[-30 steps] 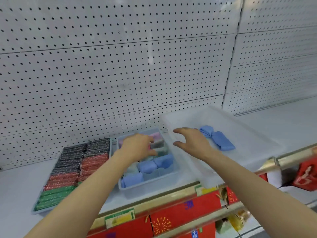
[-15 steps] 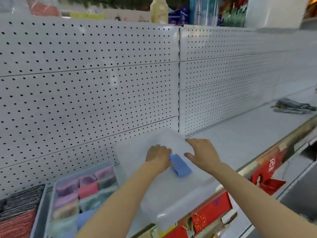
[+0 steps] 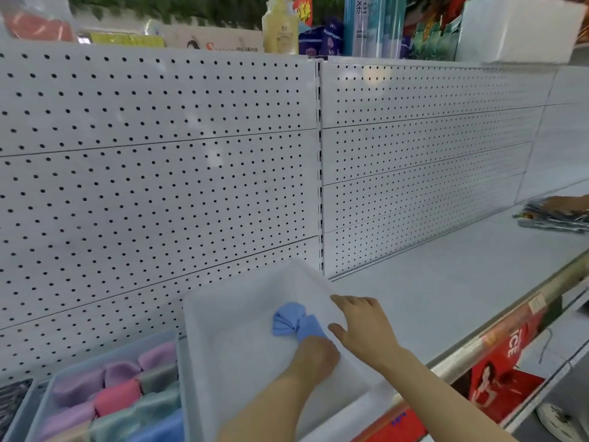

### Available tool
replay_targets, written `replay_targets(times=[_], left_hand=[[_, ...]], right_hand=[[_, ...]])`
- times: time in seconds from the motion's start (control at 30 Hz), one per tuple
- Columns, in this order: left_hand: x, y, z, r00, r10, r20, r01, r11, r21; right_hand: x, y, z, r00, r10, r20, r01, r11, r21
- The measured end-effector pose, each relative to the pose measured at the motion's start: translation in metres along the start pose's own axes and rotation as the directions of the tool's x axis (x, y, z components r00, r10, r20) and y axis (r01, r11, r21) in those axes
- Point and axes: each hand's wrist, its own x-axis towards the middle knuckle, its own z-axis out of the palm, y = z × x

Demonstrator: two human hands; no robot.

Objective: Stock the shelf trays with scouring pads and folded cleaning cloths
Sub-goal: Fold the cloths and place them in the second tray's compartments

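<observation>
Backing the grey shelf (image 3: 446, 291), white pegboard (image 3: 159, 186) rises behind the white tray (image 3: 229, 314); since earlier, left hand (image 3: 314, 354) grips blue cloth (image 3: 294, 322) nearer its front, right hand (image 3: 363, 327) spread, holding nothing.

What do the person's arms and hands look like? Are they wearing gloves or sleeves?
No gloves and no sleeves. Both forearms are bare as far as the picture shows. The left hand and the right hand are bare too, with no rings, watch or bracelets in view. The right hand's fingers are bare as well.
</observation>
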Motion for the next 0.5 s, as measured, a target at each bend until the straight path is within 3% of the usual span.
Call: replay_targets(times=[0.13, 0.23, 0.37, 0.5], left_hand=[[-0.021, -0.031, -0.011, 0.951, 0.091, -0.296, -0.078, 0.995, 0.057], [-0.055, -0.062, -0.045, 0.902, -0.079, -0.423, -0.026, 0.971, -0.237], [-0.124, -0.110, -0.091, 0.898, -0.094, -0.430, -0.159, 0.843, -0.514], [-0.199, -0.151, -0.104, 0.857, -0.109, -0.503, -0.302, 0.686, -0.662]], right_hand=[[-0.002, -0.011, 0.001, 0.999, -0.015, 0.041, 0.013, 0.999, 0.033], [-0.003, -0.026, -0.005, 0.997, 0.003, 0.081, -0.025, 0.961, 0.275], [-0.009, -0.071, -0.020, 0.997, 0.034, 0.073, -0.077, 0.668, 0.740], [-0.027, -0.133, -0.039, 0.992, -0.020, 0.125, -0.113, 0.297, 0.948]])
